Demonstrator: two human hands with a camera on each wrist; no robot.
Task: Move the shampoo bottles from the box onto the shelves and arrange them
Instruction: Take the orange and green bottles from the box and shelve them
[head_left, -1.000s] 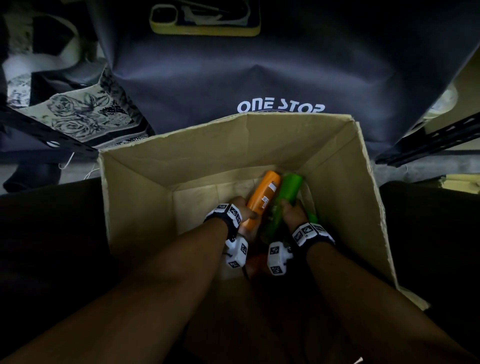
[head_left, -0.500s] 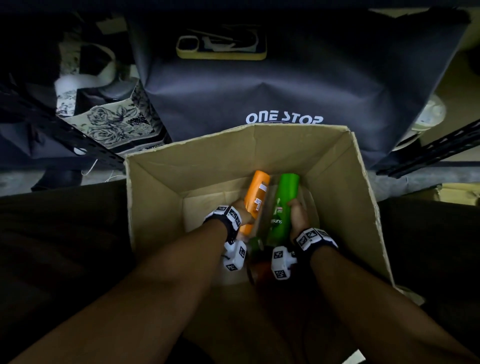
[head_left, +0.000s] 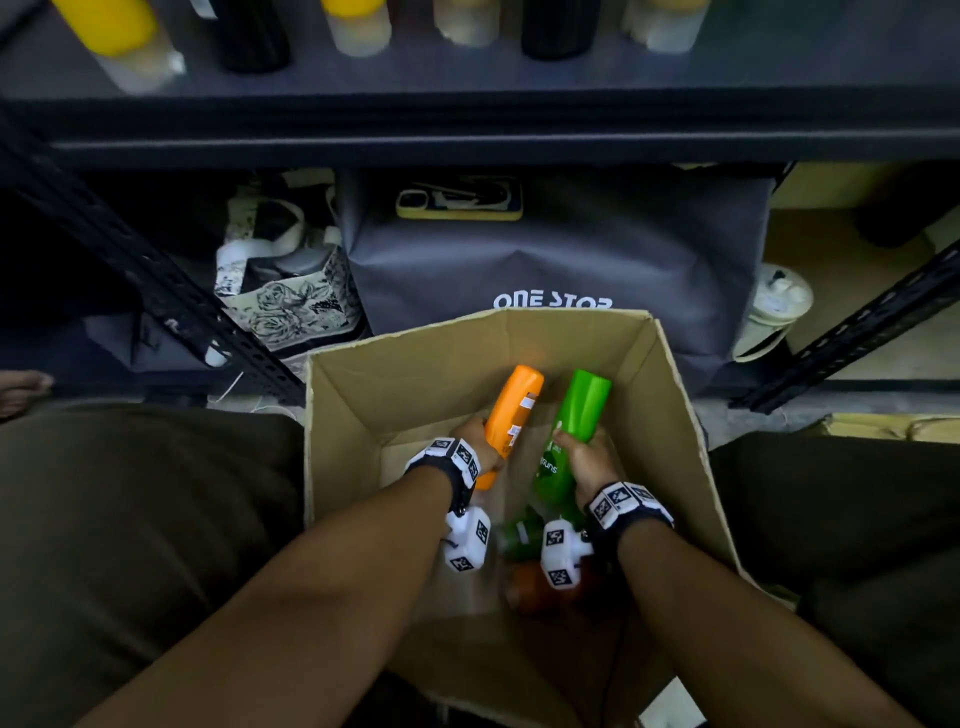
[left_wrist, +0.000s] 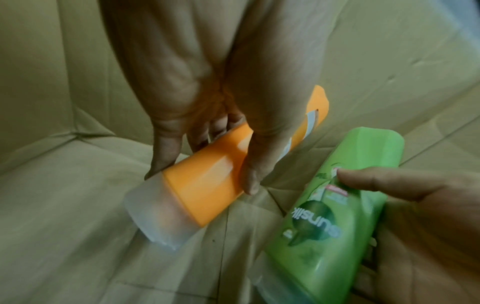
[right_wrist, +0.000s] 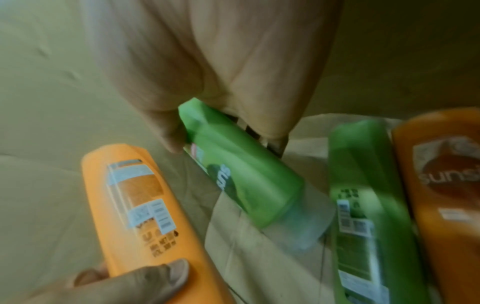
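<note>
1. Wrapped around the orange bottle (head_left: 511, 415), my left hand (head_left: 475, 441) holds it tilted, thumb on one side, fingers (left_wrist: 166, 152) on the other, its clear cap (left_wrist: 158, 216) lowest.
2. I have my right hand (head_left: 584, 462) closed on the green bottle (head_left: 569, 436), thumb (left_wrist: 363, 181) across its label.
3. Both bottles sit inside the cardboard box (head_left: 670, 415), raised off its floor.
4. Two more bottles lie in the box: a second green one (right_wrist: 363, 216) and a darker orange one (right_wrist: 446, 195).
5. Beyond the box I see a shelf (head_left: 467, 78) carrying standing bottles (head_left: 358, 26).
</note>
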